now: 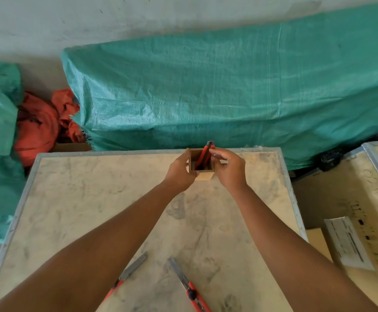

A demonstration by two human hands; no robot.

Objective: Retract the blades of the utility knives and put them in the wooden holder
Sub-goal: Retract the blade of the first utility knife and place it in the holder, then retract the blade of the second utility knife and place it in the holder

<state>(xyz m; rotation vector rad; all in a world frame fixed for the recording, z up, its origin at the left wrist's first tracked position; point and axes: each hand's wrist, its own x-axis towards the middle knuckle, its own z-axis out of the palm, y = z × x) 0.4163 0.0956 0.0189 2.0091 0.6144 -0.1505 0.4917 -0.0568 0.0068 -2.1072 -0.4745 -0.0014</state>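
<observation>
A red utility knife stood nearly upright in the wooden holder, its long axis leaning slightly toward the far edge of the desk; its lower half was hidden inside the box, and its dark top end poked above the rim. The right hand pinched the knife's upper part between fingertips, a narrow grip closed on it. The left hand wrapped the holder's left wall, its grip holding the box steady near the middle of the far edge.

2 more knives lay at the near edge with blades extended. The left knife pointed its blade toward the far right, its handle partly hidden under the left forearm. The right knife pointed its blade far-left, its handle cut off by the frame.

A label on the neighbouring crate carried print too blurred to read.
</observation>
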